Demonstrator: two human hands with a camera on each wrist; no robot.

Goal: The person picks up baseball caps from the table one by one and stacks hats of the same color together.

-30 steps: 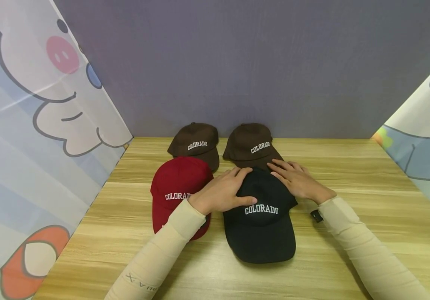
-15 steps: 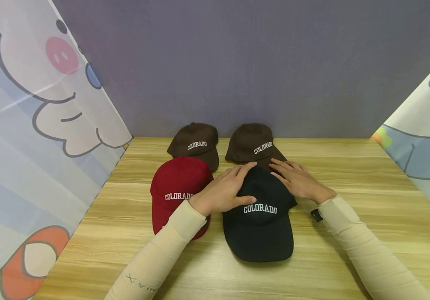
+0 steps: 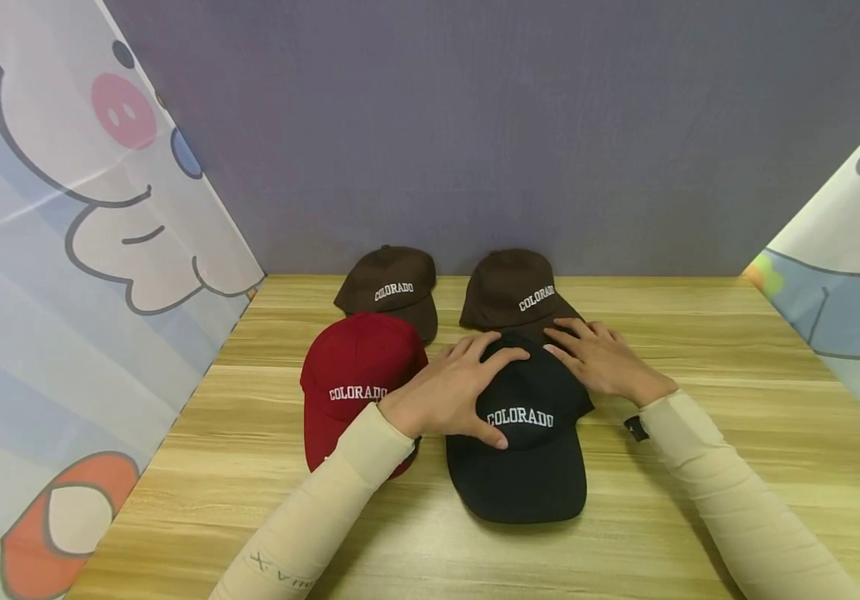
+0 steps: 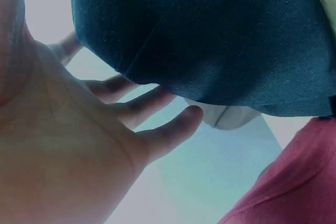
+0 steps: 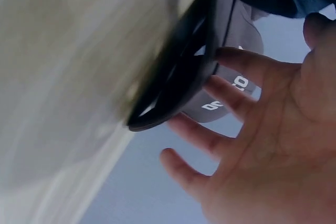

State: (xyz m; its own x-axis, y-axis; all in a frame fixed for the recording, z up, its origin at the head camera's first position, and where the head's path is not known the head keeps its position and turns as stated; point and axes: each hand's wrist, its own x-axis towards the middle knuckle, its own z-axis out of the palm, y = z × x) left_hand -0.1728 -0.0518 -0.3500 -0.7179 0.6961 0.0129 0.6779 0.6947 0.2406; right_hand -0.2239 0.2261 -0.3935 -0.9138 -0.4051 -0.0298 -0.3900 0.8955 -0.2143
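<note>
A black cap [image 3: 520,487] with white COLORADO lettering lies front centre, brim toward me. My left hand [image 3: 445,387] is at its left side, fingers spread near the crown and thumb over the lettering's edge. In the left wrist view the fingers of this hand [image 4: 68,140] stand apart under the black cap's edge [image 4: 199,40]. My right hand [image 3: 602,360] reaches past the black cap to the brim of the right brown cap [image 3: 508,287]. The right wrist view has that hand [image 5: 262,140] with extended fingertips at the dark brim [image 5: 186,95].
A red cap [image 3: 355,358] sits left of the black one, partly behind my left forearm. Behind it is another brown cap [image 3: 392,271]. The wooden table [image 3: 715,367] ends at a grey back wall [image 3: 475,125]; cartoon-printed sheets [image 3: 77,242] flank both sides.
The right brown cap has shifted to the right, along with my right fingertips. My left index finger and thumb have spread apart, the thumb dropping toward the brim. The black cap slid slightly left.
</note>
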